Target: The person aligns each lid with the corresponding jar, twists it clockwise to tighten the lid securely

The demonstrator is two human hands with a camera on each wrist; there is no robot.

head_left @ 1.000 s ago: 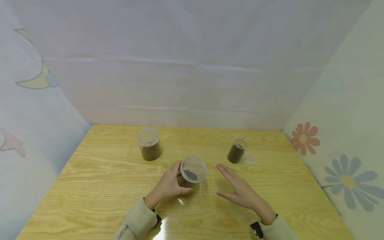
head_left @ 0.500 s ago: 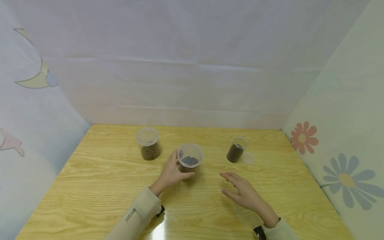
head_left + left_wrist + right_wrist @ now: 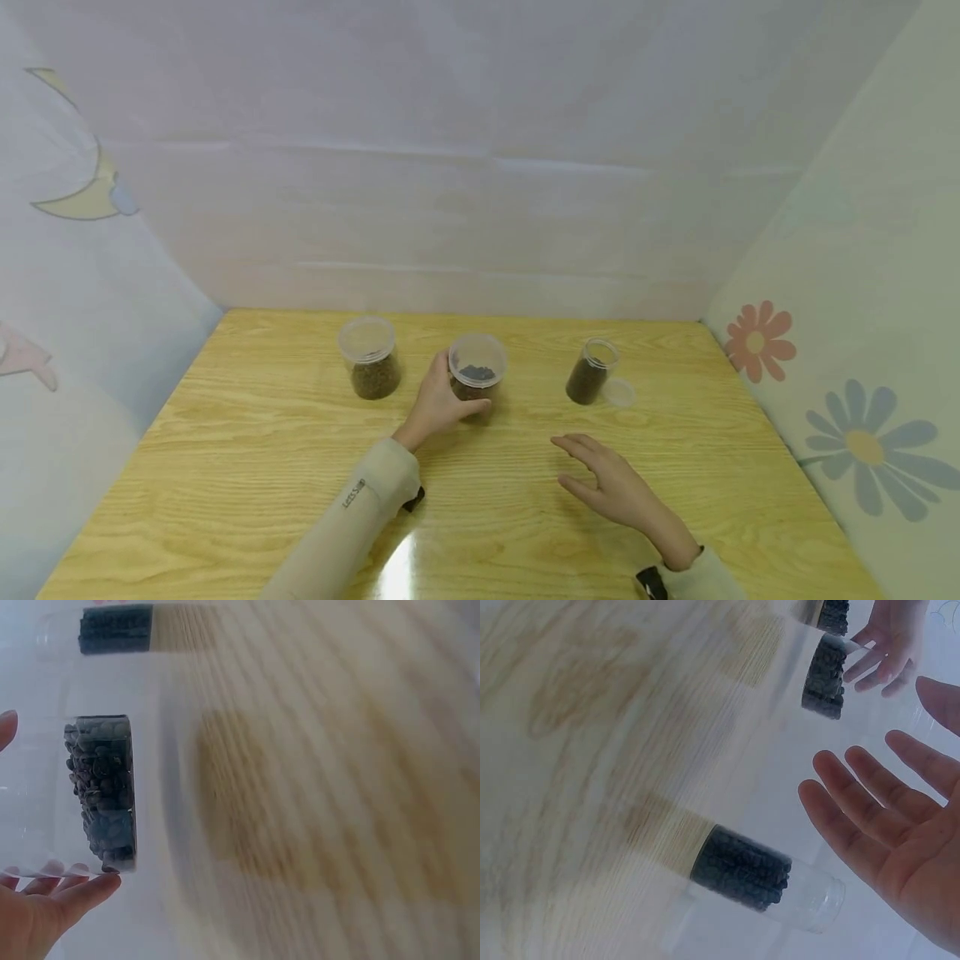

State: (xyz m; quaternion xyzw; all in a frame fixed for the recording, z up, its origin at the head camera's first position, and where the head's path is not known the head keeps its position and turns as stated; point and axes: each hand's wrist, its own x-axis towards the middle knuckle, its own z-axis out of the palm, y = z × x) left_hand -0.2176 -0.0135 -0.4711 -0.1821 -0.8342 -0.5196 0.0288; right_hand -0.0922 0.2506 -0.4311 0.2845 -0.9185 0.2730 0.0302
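My left hand [image 3: 441, 398] grips a wide clear plastic jar [image 3: 477, 375] from its left side, thumb in front. Dark bean-like pieces [image 3: 103, 787] fill the jar's lower part, as the left wrist view shows. Its base seems to hover just over the wooden table, above a shadow. My right hand [image 3: 617, 490] is held over the table at the right, fingers apart and loosely bent, touching nothing. Beyond it stands a narrow clear jar [image 3: 588, 380] of dark pieces, its mouth uncovered. A small clear lid [image 3: 618, 392] lies flat beside that jar.
Another wide clear jar [image 3: 375, 375], partly filled with brownish bits, stands to the left of the held one. The wooden table [image 3: 225, 467] meets a pale cloth wall [image 3: 480, 225] at the back, with patterned cloth on both sides.
My left hand has carried the wide jar away from me, toward the back of the table and between the other two jars. My right hand has drawn back slightly, its fingers loosening.
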